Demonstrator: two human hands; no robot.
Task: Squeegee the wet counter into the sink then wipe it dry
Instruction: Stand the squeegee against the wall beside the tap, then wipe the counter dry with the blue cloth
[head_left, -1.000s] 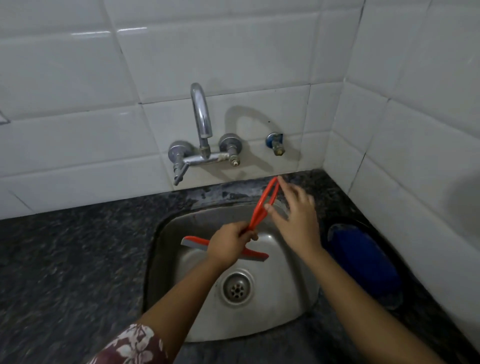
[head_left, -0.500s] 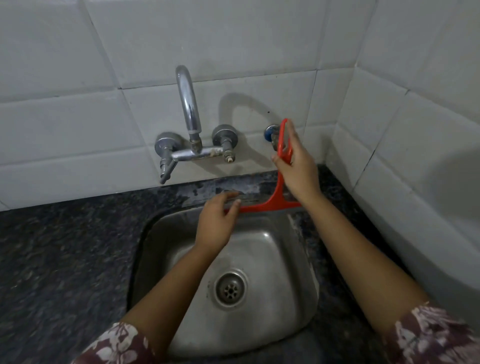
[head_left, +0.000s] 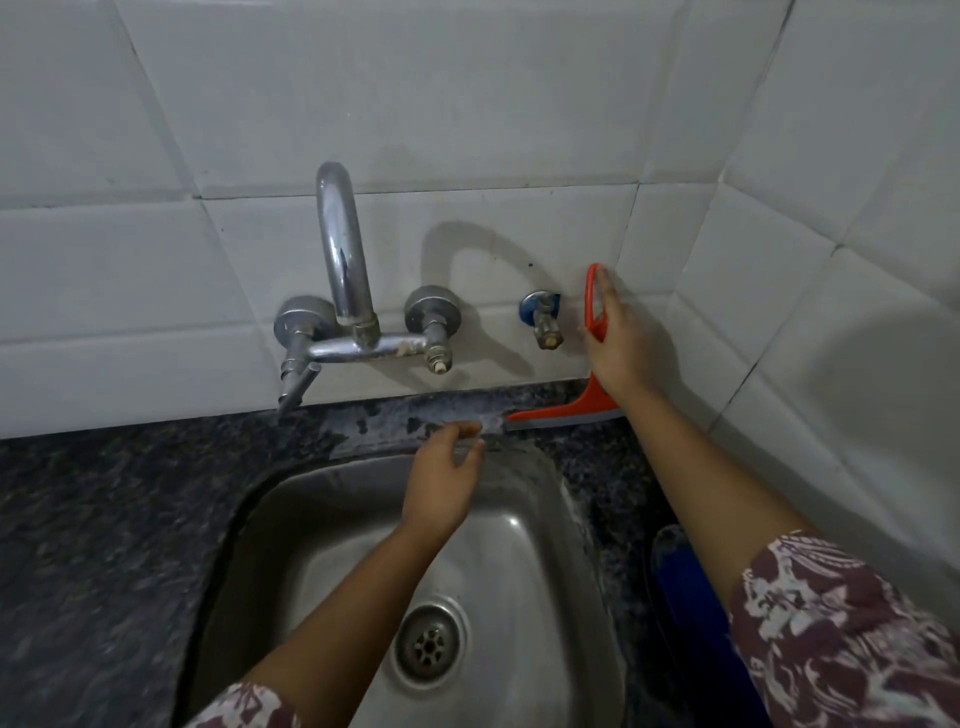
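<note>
Gripping the red squeegee (head_left: 597, 400) handle, right hand (head_left: 621, 348) stands its blade on the dark speckled counter (head_left: 130, 493) by the white tiled wall (head_left: 467, 104). Left hand (head_left: 441, 483), loosely open and empty, hovers over the steel sink (head_left: 519, 545) below it.

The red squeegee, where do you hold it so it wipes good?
Hold the squeegee by its looped red handle, coming from above as the right hand does. The handle stands upright by the wall, leaving the blade flat on the counter behind the sink.
</note>
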